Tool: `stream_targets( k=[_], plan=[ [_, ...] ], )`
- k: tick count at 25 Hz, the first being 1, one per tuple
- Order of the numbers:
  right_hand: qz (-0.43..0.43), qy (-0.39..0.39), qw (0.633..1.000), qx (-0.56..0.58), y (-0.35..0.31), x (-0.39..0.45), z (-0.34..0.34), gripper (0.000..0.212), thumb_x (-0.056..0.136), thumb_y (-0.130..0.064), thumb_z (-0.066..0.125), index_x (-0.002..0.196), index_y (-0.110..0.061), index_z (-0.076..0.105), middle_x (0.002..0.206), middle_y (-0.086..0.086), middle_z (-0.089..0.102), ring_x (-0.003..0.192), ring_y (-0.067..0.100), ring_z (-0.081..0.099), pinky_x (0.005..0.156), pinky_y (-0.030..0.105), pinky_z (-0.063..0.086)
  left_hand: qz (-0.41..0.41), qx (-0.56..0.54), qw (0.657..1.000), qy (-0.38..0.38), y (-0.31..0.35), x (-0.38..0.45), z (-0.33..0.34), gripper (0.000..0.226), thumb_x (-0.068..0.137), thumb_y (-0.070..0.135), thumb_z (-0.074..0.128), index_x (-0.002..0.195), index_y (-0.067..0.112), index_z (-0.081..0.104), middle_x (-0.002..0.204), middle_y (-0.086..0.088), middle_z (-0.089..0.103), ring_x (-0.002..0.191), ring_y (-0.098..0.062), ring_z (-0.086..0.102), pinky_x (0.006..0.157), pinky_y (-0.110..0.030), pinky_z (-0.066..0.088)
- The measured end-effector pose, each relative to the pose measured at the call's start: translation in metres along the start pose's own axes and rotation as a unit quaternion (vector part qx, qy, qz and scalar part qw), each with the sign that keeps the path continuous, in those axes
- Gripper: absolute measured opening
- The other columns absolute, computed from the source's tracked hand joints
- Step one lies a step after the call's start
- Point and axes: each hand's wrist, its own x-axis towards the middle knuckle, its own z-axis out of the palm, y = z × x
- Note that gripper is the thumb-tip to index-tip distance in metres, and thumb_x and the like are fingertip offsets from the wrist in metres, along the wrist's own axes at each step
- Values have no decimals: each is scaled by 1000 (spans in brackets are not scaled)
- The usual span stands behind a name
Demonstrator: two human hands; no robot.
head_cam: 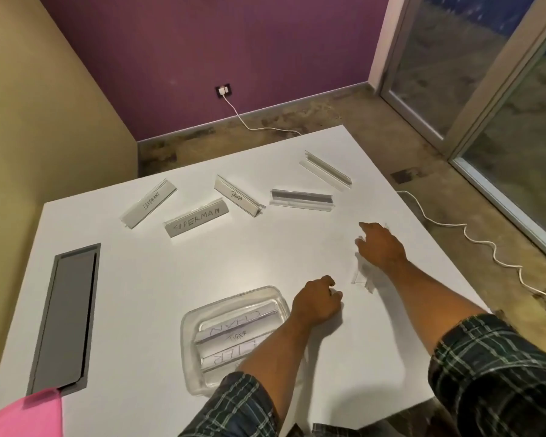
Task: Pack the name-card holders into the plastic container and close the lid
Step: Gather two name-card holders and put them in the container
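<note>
**A:** Starting closest to the camera: the clear plastic container (234,339) sits near the front edge of the white table (139,279), lid nowhere I can spot. There are already about three name-card holders (230,339) lying in it side by side, long sides running along the tub's length. I'd guess that's just how they fit, since they're long and narrow.

**B:** What are the hands doing?

**A:** The left hand (317,302) rests just beside the tub's right corner, fingers curled under into a loose fist, holding nothing as far as I can see. My guess is it's parked there to steady things or wait its turn. The right hand (380,247) is further out and has something clear and blurry under it, maybe a transparent holder (363,277), with its long side running roughly toward the camera. Fingers look partly spread, but with the blur I honestly can't tell if it's gripping that thing or just over it.

**B:** And the rest?

**A:** Five more scattered across the far half, all at different angles. Left to right: ELEPHANT holder (148,203) slanting up to the right, SUPERMAN holder (197,217) nearly crosswise, PANDA holder (238,197) slanting down to the right, then two blank clear ones, one level (301,200), the other (327,170) angled at the far right. Each would need turning to line up with the tub.
</note>
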Motion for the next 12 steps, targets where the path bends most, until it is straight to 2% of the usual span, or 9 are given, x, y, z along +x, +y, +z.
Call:
stream_targets(
  k=[2, 5, 7, 9, 12],
  plan=[
    [18, -23, 1000, 2, 17, 16, -11, 52, 99, -38, 50, 149, -26, 41, 153, 4, 44, 138, 29, 44, 111, 45, 36, -11, -29, 999, -33, 10, 10, 11, 53, 94, 38, 52, 142, 17, 46, 130, -8, 65, 123, -29, 57, 100, -36, 46],
    [44, -47, 998, -21, 39, 37, -19, 56, 103, -37, 41, 156, -26, 26, 160, 6, 33, 142, 33, 38, 113, 48, 32, -43, -73, 992, -98, 15, 25, 29, 78, 93, 38, 55, 157, 14, 17, 149, -13, 48, 136, -31, 46, 111, -36, 37],
    [51, -59, 996, -48, 48, 47, -18, 60, 103, -35, 35, 159, -26, 13, 164, 9, 24, 142, 38, 36, 113, 50, 32, -59, -94, 987, -117, 19, 31, 38, 87, 93, 38, 57, 159, 16, 4, 159, -11, 34, 143, -28, 38, 115, -32, 31],
    [43, -84, 992, -82, 53, 55, -14, 64, 102, -29, 32, 159, -29, 4, 166, 9, 17, 141, 40, 36, 112, 52, 31, -71, -128, 982, -122, 25, 37, 45, 92, 93, 35, 59, 159, 17, -2, 162, -8, 28, 145, -26, 35, 113, -28, 28],
    [27, -106, 990, -92, 61, 60, -6, 67, 100, -21, 34, 159, -31, 5, 166, 7, 16, 142, 39, 35, 113, 51, 30, -84, -188, 970, -127, 28, 46, 54, 97, 91, 28, 61, 159, 16, -7, 163, -6, 24, 147, -23, 31, 111, -23, 25]
  ],
)
